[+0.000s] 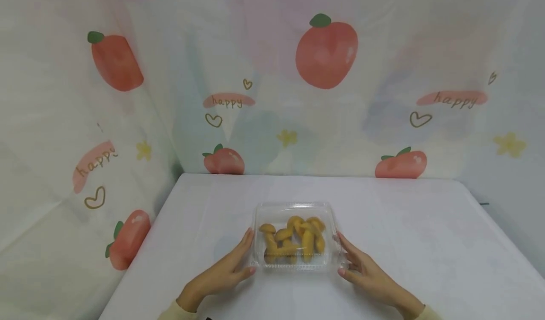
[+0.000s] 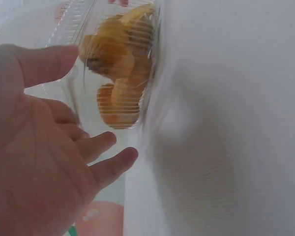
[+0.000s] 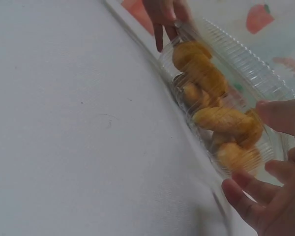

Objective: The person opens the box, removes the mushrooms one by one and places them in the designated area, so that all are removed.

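The left hand [image 1: 224, 269] and right hand [image 1: 375, 278] flank a clear plastic container [image 1: 294, 266] on the white counter [image 1: 426, 225], each grip wide, fingers mostly straight at its sides, clasping nothing. Yellow-brown mushrooms [image 1: 308, 245] lie inside the container.

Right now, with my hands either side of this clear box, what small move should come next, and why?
Perhaps ease the left hand and right hand evenly inward: they flank the clear box, with fingers spread rather than wrapped round it.
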The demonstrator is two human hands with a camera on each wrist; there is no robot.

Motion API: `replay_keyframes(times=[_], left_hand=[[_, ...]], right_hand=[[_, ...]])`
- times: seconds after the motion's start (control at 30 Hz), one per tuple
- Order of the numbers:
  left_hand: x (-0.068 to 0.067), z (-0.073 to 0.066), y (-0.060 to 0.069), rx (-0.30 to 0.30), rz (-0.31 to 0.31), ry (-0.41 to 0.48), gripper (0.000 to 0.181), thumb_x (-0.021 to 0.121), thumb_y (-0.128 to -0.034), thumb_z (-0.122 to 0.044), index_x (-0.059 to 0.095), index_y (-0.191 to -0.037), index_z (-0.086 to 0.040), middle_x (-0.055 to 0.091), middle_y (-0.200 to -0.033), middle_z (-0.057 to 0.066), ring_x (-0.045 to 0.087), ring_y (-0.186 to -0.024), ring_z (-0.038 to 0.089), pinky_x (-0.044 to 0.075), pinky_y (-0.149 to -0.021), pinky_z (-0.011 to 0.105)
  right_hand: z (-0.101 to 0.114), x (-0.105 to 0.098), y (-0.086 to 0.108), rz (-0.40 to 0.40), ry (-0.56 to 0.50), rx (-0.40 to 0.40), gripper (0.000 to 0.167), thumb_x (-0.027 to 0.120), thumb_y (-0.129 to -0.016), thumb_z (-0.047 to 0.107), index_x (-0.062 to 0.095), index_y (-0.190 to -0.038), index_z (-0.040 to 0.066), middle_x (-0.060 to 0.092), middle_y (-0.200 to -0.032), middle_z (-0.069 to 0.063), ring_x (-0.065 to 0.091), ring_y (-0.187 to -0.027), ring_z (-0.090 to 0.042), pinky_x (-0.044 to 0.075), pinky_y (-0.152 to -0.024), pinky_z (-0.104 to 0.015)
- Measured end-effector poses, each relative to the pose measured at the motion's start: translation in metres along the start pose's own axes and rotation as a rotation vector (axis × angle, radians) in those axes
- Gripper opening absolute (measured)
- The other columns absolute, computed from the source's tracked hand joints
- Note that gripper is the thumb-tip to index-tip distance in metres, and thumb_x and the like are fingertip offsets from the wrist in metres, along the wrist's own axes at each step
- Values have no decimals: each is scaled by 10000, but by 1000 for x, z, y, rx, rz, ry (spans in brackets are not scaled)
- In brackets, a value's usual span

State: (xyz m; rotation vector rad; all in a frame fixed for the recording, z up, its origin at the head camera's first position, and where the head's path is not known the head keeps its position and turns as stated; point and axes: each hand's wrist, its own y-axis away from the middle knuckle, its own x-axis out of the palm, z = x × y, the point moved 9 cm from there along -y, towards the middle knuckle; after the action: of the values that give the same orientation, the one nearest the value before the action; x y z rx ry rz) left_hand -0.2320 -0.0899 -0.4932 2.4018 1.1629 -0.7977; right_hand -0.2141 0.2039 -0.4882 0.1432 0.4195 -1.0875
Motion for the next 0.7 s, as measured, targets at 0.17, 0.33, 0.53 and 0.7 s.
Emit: replay_keyframes(times=[0.17,0.33,0.53,0.7], left_hand=[[6,-3,4,-3,-43,43,825,519,-1049,-347,26,-1602,17,-45,-1680,218,34,-1551,411,91,-1205,573],[10,-7,5,23,-73,49,804,511,-1051,-338,58,-1590,51,-18,-1667,250,272,-1493,457,207,-1188,579],[7,-8,7,30,-130,112,779,592,-997,-165,131,-1584,57,52,-1664,251,477,-1389,440,311,-1156,544],[7,-9,9,24,-181,203,772,602,-971,-88,152,-1579,66,66,-1665,240,439,-1403,478,369,-1131,518]], right_hand=[[0,3,5,11,-15,4,754,545,-1022,67,69,-1589,-80,37,-1640,-348,208,-1440,-553,496,-1062,-297],[0,3,12,-37,28,-15,751,572,-1006,52,112,-1584,-83,99,-1624,-360,274,-1429,-367,531,-1011,-482],[2,7,12,-40,9,-17,766,586,-1003,66,106,-1580,-89,96,-1618,-367,263,-1443,-378,494,-1014,-531],[4,9,12,-59,-9,2,780,609,-991,76,123,-1576,-95,115,-1611,-374,258,-1358,-670,490,-986,-577]])
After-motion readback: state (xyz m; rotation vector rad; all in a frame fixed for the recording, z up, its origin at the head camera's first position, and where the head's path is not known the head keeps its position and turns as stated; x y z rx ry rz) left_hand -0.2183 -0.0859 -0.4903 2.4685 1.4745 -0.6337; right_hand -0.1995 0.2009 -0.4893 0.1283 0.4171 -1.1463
